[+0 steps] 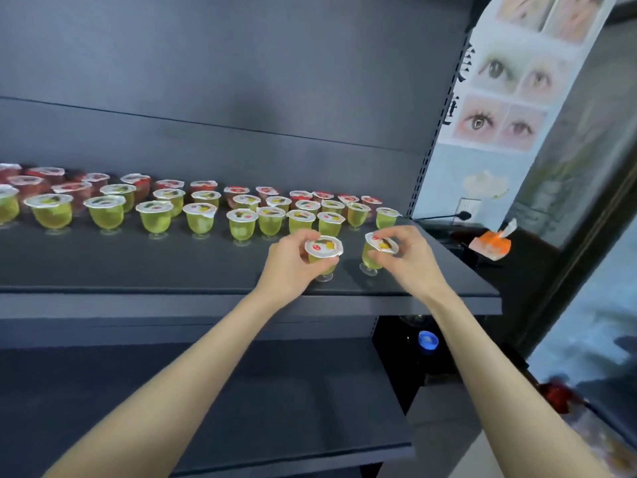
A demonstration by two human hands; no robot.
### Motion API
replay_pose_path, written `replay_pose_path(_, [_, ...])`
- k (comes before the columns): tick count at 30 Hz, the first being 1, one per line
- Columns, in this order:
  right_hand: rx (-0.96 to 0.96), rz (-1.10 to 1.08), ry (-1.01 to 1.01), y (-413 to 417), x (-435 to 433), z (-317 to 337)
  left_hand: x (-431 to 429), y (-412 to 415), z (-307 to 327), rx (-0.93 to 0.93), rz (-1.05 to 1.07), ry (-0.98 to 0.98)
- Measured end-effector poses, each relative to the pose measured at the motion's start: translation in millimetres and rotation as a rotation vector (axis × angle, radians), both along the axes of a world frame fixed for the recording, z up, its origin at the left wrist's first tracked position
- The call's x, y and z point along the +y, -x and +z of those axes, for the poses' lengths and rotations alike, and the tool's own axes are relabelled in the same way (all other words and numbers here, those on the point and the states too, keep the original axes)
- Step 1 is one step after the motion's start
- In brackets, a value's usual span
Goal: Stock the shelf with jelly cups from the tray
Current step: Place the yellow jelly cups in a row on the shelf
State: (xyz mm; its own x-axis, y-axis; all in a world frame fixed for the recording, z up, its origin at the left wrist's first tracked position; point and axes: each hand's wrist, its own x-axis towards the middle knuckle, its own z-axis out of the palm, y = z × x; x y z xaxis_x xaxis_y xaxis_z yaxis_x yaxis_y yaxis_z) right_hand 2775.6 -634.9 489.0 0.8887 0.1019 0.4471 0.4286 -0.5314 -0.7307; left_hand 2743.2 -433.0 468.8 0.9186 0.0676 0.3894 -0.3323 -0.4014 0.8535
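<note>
While rows of green and red jelly cups (pixel 241 222) stand behind, two footed cups of yellow-green jelly with white lids are just right of the frame's middle, at the front of the dark shelf (pixel 155 267). The left hand (pixel 293 267) curls round the left cup (pixel 323 248); the right hand (pixel 408 262) pinches the tilted right cup (pixel 379 248).

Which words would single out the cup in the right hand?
Start at the dark shelf and follow it to the right end. There the right hand pinches a green jelly cup. Unlike the upright cup in the left hand, it tilts.
</note>
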Motion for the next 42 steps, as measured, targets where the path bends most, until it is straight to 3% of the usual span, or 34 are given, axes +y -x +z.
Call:
replay_pose_path(9, [0.009,-0.025,0.169,-88.6,-51.8,-9.3,-73.1,-89.2,7.0,-0.003,0.026,-0.335])
replay_pose_path(19, [-0.045,0.011,0.162,-146.7,-59.5,-18.4,-98.6,-135.2,-0.7,-0.058,0.129,-0.454])
replay_pose_path(26, [-0.056,0.045,0.264,-152.5,-62.1,-23.4,-104.5,-148.7,0.4,-0.005,0.131,-0.51])
replay_pose_path(36, [-0.006,-0.028,0.452,-141.9,-62.2,-12.5,-98.0,-138.1,16.2,0.035,0.086,-0.806])
replay_pose_path(42, [0.003,-0.101,0.556,-119.5,-50.0,13.7,-79.7,-113.8,44.1,-0.022,0.076,-0.867])
